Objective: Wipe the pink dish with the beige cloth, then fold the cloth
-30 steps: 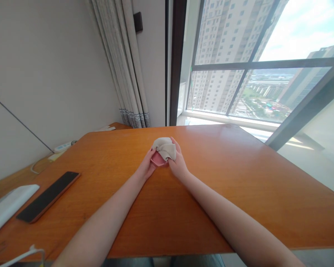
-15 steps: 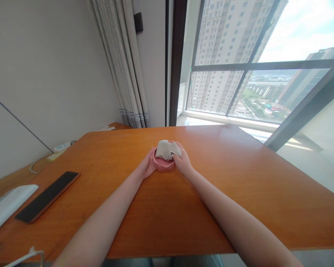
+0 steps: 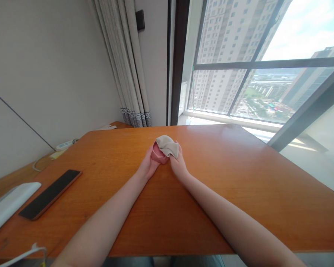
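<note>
Tilted over the middle of the wooden table is a pink bowl [image 3: 157, 153], its open side partly showing. My left hand [image 3: 148, 163] grips the bowl at its left side, fingers mostly hidden behind it. A light grey-beige cloth [image 3: 167, 145] drapes over the bowl's right rim. My right hand [image 3: 178, 165] is closed on the cloth at the bowl's right side, the thumb toward me and fingertips showing past the cloth's far edge. Whether the right fingers also touch the bowl I cannot tell.
On the wooden table [image 3: 122, 148] a dark phone-like slab [image 3: 50, 193] lies at the left, beside a white object [image 3: 13, 202]. A white cable [image 3: 22, 257] is at the near left corner. A power strip [image 3: 64, 144] sits at the far left; a window [image 3: 225, 89] stands behind.
The bowl has tilted and shifted slightly left. My right hand has moved the cloth from inside the bowl to over its right rim.
</note>
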